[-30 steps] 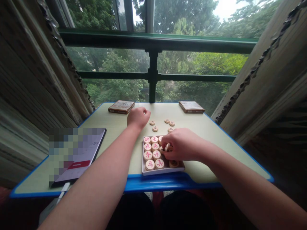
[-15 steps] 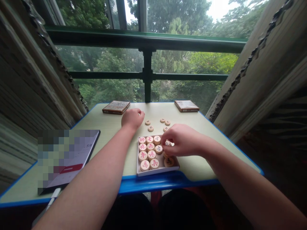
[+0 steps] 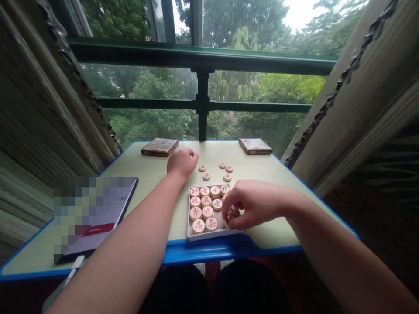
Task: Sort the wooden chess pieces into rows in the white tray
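Observation:
A shallow white box (image 3: 212, 236) stands near the table's front edge, holding round wooden xiangqi pieces (image 3: 211, 224) with red or dark characters. My right hand (image 3: 253, 203) is over the box's right side. Its thumb and fingers are closed on a dark-lettered xiangqi piece (image 3: 229, 221) at the lower right, partly covering the pieces around it. My left hand (image 3: 181, 163) rests curled on the table beyond the box; a pale bit shows between its fingers, too small to name. Several loose xiangqi pieces (image 3: 206, 176) lie on the table between the hands and beyond the box.
Two flat brown boxes sit at the far edge, one at left (image 3: 159, 147) and one at right (image 3: 255, 146). A tablet (image 3: 98, 231) lies at the left with a white cable (image 3: 77, 264). The blue-rimmed table (image 3: 288, 209) stands before a window with green railings.
My right hand has moved toward me along the box's right side. The dark-lettered piece at the far right corner now shows uncovered. My left hand keeps its place.

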Demonstrator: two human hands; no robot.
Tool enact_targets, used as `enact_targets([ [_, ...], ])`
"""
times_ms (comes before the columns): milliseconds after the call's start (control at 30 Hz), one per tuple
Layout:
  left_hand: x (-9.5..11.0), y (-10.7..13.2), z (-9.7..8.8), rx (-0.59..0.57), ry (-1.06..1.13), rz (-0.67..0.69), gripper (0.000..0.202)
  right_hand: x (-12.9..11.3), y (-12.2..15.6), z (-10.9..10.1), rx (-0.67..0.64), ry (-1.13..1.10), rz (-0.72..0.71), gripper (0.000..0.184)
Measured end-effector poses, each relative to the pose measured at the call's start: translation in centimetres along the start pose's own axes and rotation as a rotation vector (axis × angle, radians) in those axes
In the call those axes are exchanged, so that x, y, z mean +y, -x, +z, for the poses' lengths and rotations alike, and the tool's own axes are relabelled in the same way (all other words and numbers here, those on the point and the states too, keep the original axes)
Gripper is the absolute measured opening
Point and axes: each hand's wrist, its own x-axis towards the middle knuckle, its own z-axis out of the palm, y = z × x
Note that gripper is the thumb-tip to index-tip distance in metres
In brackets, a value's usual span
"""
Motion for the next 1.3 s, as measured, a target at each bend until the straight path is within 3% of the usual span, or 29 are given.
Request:
enact_targets([
  [200, -0.2, -0.1, 0.2, -0.003, -0.003, 0.012, 0.034, 0.0, 0.0, -0.1, 0.007, -0.007, 0.006, 0.02],
  [433, -0.3, -0.1, 0.4, 0.003, 0.007, 0.025, 0.034, 0.2, -0.2, 0.1, -0.016, -0.054, -0.086, 0.027],
  [667, -0.3, -0.1, 0.4, 0.012, 0.002, 0.016, 0.033, -0.3, -0.3, 0.6, 0.016, -0.01, -0.148, 0.017],
  [1033, -0.2, 0.0, 0.4, 0.019, 0.014, 0.011, 0.034, -0.4, -0.2, 1.0, 0.078, 0.065, -0.11, 0.015],
  [1133, -0.4, -0.1, 0.6, 0.015, 0.024, 0.016, 0.034, -0.4, -0.3, 0.8, 0.14, 0.055, -0.149, 0.014],
  [1200, -0.5, -0.2, 0.7, 0.001, 0.04, 0.016, 0.033, 0.2, -0.6, 0.5, 0.253, 0.069, -0.141, 0.016],
  [1300, -0.6, -0.3, 0.7, -0.022, 0.098, 0.038, 0.03, 2.7, -1.5, 0.1, 0.563, 0.145, 0.084, 0.021],
])
